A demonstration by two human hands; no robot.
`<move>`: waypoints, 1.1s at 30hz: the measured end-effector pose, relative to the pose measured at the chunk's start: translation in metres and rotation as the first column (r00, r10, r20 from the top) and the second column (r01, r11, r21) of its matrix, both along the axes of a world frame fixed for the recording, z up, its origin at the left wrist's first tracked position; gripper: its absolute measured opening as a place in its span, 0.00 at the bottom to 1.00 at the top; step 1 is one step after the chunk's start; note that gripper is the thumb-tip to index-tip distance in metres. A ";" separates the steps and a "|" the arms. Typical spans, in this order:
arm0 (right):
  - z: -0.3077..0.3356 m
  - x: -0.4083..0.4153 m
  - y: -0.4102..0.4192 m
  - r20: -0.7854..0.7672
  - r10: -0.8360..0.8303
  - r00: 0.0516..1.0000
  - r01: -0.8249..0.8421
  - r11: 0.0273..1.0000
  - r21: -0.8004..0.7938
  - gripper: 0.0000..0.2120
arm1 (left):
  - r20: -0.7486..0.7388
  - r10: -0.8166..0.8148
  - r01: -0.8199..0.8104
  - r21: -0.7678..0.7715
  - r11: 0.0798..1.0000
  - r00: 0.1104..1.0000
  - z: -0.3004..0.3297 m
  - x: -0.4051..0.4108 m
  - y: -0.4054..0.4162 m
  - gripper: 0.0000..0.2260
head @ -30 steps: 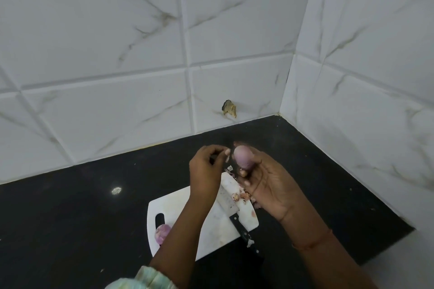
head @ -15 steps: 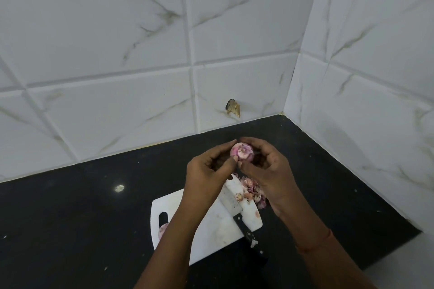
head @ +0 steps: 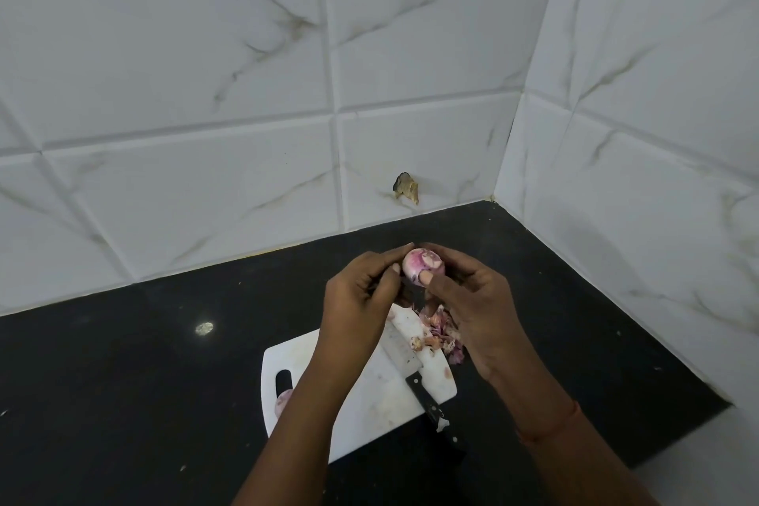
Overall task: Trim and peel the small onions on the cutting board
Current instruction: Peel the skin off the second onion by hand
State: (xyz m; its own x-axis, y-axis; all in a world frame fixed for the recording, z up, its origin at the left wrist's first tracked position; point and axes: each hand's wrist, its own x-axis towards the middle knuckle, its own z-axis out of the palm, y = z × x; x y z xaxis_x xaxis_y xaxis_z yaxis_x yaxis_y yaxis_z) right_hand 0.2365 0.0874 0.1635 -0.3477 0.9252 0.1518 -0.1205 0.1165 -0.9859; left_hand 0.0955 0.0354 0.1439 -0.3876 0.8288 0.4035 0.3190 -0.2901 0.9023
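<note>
A small pink-white onion (head: 423,262) is held up above the far end of the white cutting board (head: 369,398). My right hand (head: 472,308) grips it from the right and below. My left hand (head: 361,300) pinches it from the left with fingertips on its skin. A knife (head: 404,357) with a black handle lies diagonally on the board. Loose onion peels (head: 441,335) are heaped on the board's far right corner. Another onion (head: 283,401) lies by the board's handle slot, partly hidden by my left forearm.
The board rests on a black countertop (head: 143,382) in a corner of white marble-tiled walls (head: 205,94). A brownish scrap (head: 406,189) sticks to the back wall just above the counter. A bright reflection (head: 204,327) shows on the counter at left.
My left hand came in from apart and closed its fingertips on the onion. The onion turned so its cut face shows; both hands stay joined on it.
</note>
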 end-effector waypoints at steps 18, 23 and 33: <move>0.007 0.001 -0.002 0.005 0.053 0.999 -0.053 0.998 -0.038 0.12 | -0.013 0.012 -0.012 0.027 1.000 1.000 0.000 -0.003 -0.002 0.13; 0.007 -0.004 -0.005 -0.238 0.064 0.969 -0.118 0.968 -0.221 0.12 | 0.138 -0.074 0.072 0.022 0.997 0.988 0.001 0.001 -0.005 0.15; -0.001 -0.004 -0.005 -0.120 0.043 0.992 -0.069 0.974 -0.217 0.13 | 0.244 -0.159 0.152 0.046 0.987 0.957 -0.004 0.010 -0.003 0.19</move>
